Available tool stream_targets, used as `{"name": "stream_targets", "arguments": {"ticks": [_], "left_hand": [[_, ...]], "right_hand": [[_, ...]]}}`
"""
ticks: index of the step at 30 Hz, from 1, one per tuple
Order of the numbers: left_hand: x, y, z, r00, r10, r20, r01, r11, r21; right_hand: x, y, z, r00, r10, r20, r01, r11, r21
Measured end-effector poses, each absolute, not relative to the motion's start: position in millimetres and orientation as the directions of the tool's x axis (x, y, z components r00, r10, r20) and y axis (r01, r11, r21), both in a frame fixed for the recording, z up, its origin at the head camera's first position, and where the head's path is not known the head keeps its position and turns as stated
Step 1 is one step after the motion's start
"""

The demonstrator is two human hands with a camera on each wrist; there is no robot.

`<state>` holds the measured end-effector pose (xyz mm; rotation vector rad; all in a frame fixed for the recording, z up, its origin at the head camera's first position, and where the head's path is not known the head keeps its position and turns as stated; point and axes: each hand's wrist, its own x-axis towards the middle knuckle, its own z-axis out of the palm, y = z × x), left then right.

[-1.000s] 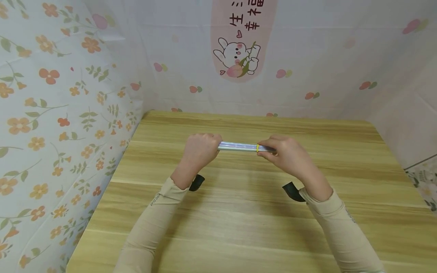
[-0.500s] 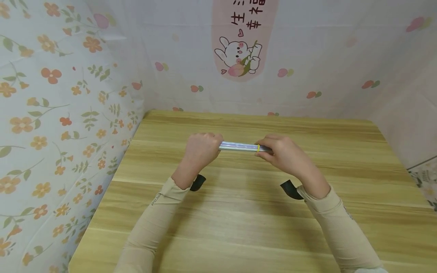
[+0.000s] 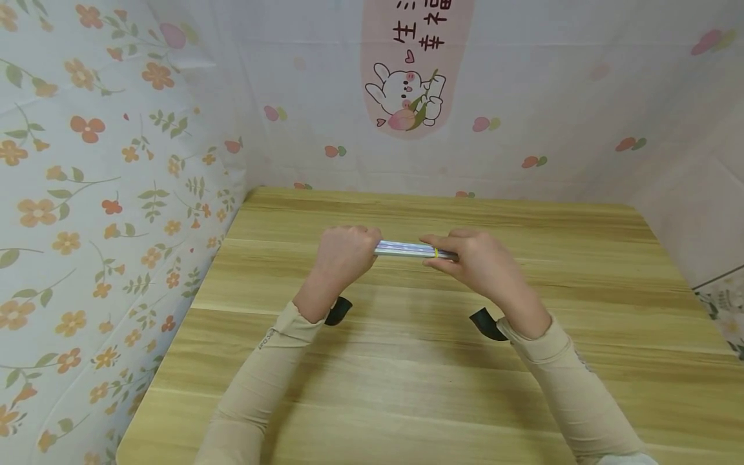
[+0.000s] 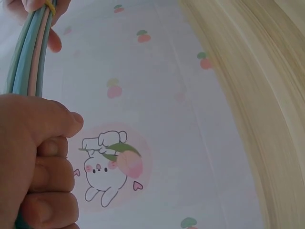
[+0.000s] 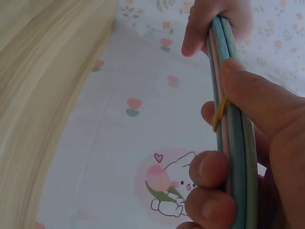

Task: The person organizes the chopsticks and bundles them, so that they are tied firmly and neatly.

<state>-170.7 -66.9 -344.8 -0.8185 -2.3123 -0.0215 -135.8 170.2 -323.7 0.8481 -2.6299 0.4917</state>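
A bundle of thin blue, green and pink sticks (image 3: 401, 248) is held level above the table between both hands. My left hand (image 3: 345, 255) grips one end, its fingers curled round the sticks, as the left wrist view shows. Around the other end my right hand (image 3: 485, 261) has its thumb and fingers. A yellow rubber band (image 5: 220, 113) circles the bundle beside the right fingers; in the right wrist view the thumb lies along the sticks past it. The ends inside the hands are mostly hidden.
Beneath the hands is a wood-grain table (image 3: 395, 387). A white cloth (image 3: 523, 97) with a rabbit print hangs behind it, and a flowered cloth (image 3: 104, 245) on the left. Black pieces (image 3: 487, 325) stick out at both wrists.
My right hand has shifted a little left along the bundle, its fingertips now reaching past the yellow band toward the left hand. The left hand has barely moved.
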Motion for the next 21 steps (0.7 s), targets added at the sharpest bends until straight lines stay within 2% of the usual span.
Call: {"name": "stream_targets", "arguments": {"ticks": [8, 16, 21], "left_hand": [[-170.0, -64.6, -344.0, -0.586, 0.563, 0.583, 0.566, 0.799, -0.202], [-171.0, -61.5, -341.0, -0.566, 0.561, 0.605, 0.575, 0.794, -0.198], [-170.5, -61.6, -341.6, -0.571, 0.561, 0.599, 0.572, 0.796, -0.199]], "right_hand": [[-137.2, 166.1, -327.3, -0.761, -0.483, 0.434, -0.603, 0.774, -0.195], [-139.8, 169.8, -327.5, -0.714, -0.491, 0.499, -0.634, 0.755, -0.165], [-136.3, 173.6, -323.3, -0.747, -0.484, 0.455, -0.615, 0.763, -0.197]]}}
